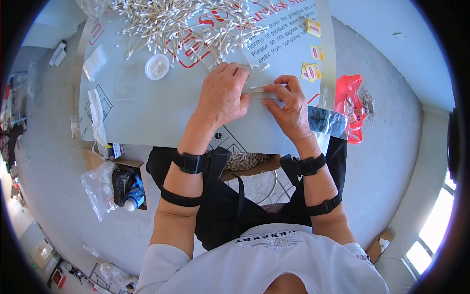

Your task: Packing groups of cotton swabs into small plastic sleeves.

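1. Nearest the camera, two forearms with black straps come up from the lower edge, over a dark apron, to the near edge of a grey table (147, 117).
2. The left hand (223, 95) lies palm down on the table, fingers curled over a small bundle of cotton swabs (259, 90); it presses on the bundle's left end (how tightly it grips cannot be told, since the back of the hand hides the fingertips).
3. The right hand (291, 105) is closed on the same bundle, thumb and fingers pinching its right part.
4. The bundle lies between the two hands, its long axis running left to right across the table, roughly level, with white tips showing in the gap between them.
5. Just right of the right hand, a clear plastic bag (330, 122) hangs over the table edge, and a red bag (350, 98) lies beyond it.
6. Farther off, left of the hands, stands a small white round lid (157, 66).
7. Farthest away, a large loose heap of swabs (181, 22) spreads over the printed sheet, with small yellow packets (313, 71) to the right.
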Demonstrator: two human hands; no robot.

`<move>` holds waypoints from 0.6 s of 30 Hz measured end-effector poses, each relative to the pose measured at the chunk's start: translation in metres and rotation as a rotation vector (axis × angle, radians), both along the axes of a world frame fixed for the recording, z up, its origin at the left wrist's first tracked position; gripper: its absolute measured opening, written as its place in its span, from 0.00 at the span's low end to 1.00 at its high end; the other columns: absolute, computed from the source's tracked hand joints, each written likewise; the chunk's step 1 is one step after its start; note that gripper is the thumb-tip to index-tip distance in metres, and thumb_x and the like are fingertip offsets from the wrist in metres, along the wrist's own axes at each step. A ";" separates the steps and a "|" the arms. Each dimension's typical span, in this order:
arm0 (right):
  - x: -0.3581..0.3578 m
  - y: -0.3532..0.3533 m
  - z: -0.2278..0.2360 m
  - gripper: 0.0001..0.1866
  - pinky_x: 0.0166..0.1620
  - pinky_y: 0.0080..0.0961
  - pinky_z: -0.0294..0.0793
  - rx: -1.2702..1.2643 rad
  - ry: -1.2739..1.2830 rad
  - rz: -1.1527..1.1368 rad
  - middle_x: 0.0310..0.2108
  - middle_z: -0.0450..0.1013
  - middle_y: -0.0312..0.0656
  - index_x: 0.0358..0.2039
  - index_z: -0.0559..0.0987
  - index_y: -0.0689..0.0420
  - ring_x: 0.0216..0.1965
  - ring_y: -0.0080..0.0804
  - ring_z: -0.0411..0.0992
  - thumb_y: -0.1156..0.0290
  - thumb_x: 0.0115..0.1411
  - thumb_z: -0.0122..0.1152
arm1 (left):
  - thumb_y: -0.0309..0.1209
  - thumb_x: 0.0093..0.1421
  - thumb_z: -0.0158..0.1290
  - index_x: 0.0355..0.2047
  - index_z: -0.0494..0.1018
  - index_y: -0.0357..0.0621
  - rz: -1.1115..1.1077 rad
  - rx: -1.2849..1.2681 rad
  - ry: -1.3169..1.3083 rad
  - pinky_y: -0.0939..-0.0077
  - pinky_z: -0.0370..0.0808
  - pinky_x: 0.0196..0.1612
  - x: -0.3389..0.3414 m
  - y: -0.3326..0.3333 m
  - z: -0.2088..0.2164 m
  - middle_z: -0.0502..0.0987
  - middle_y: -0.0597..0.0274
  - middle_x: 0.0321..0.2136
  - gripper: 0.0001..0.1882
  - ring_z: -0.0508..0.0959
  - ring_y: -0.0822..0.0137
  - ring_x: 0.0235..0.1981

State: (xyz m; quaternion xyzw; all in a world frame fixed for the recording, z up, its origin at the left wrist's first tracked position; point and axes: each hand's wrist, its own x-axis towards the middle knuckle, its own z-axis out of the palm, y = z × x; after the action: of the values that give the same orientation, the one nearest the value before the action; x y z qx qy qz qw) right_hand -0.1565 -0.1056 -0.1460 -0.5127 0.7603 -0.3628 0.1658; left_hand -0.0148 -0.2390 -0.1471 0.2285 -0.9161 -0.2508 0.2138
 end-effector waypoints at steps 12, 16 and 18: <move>-0.010 -0.016 0.007 0.15 0.31 0.25 0.72 -0.052 -0.022 -0.123 0.36 0.71 0.41 0.37 0.79 0.60 0.27 0.29 0.68 0.78 0.46 0.69 | 0.26 0.46 0.62 0.27 0.72 0.43 0.059 -0.080 0.102 0.63 0.71 0.37 -0.014 0.012 -0.012 0.70 0.61 0.27 0.10 0.72 0.58 0.33; -0.017 -0.033 0.012 0.14 0.32 0.25 0.71 -0.025 -0.070 -0.114 0.34 0.72 0.42 0.37 0.79 0.61 0.26 0.29 0.68 0.76 0.48 0.68 | 0.27 0.44 0.63 0.28 0.72 0.42 0.005 -0.017 0.102 0.63 0.69 0.38 -0.009 0.030 -0.007 0.70 0.59 0.29 0.12 0.71 0.57 0.34; -0.016 -0.044 0.014 0.14 0.32 0.27 0.72 -0.008 -0.061 -0.078 0.34 0.73 0.43 0.38 0.79 0.60 0.26 0.30 0.69 0.73 0.49 0.68 | 0.27 0.43 0.63 0.29 0.72 0.42 -0.011 -0.020 0.087 0.63 0.68 0.38 -0.007 0.036 -0.010 0.69 0.59 0.29 0.13 0.70 0.56 0.35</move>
State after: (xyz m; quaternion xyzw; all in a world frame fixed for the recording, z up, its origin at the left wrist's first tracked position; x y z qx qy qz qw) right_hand -0.1730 -0.1494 -0.1324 -0.4719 0.7729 -0.3875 0.1724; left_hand -0.0221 -0.2034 -0.1574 0.2103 -0.9095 -0.2525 0.2545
